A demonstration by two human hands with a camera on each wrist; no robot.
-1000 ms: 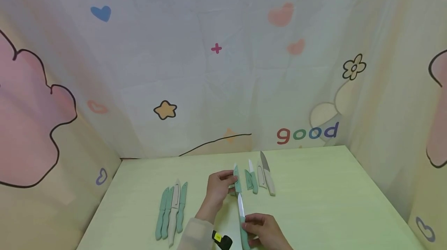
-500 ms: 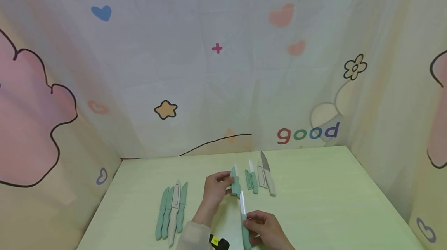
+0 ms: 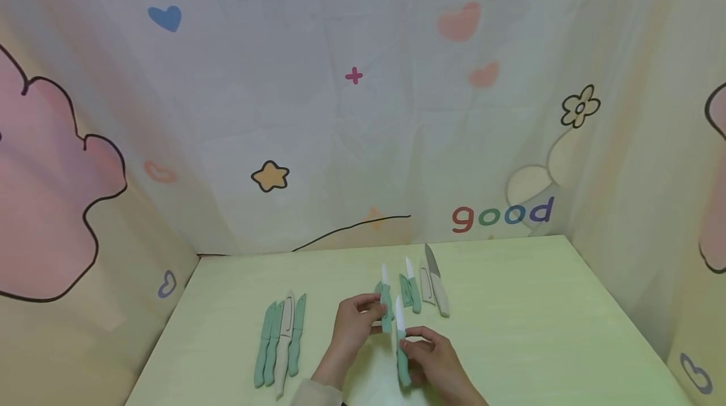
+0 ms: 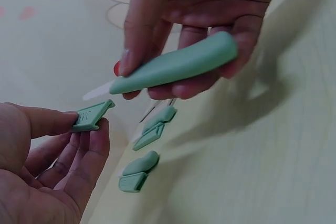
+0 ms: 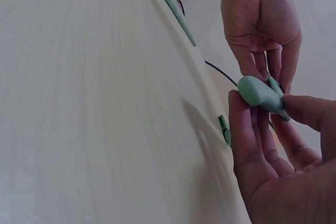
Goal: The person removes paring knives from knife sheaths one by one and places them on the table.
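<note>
My left hand [image 3: 356, 323] pinches a small green knife sheath [image 4: 90, 116] between thumb and fingers, lettering on its face. My right hand [image 3: 433, 359] grips a paring knife by its green handle [image 4: 176, 66], thumb on one side and fingers on the other. In the head view its bright blade [image 3: 399, 314] points away from me, just right of the sheath. The left wrist view has the blade tip close above the sheath, with the blade outside it. From the right wrist, the handle's butt [image 5: 252, 92] hides most of the knife.
Beyond my left hand lies another bare green knife [image 3: 386, 275] beside its sheath. Right of it are a green knife [image 3: 414, 295] with its sheath [image 3: 405, 290] and a larger beige knife [image 3: 438, 289] with a beige sheath [image 3: 426, 286]. Several sheathed knives [image 3: 280, 343] lie side by side at left.
My left hand has drawn the sheath back toward me. My right hand has carried the knife forward and slightly right, so the blade now stands beside the sheath.
</note>
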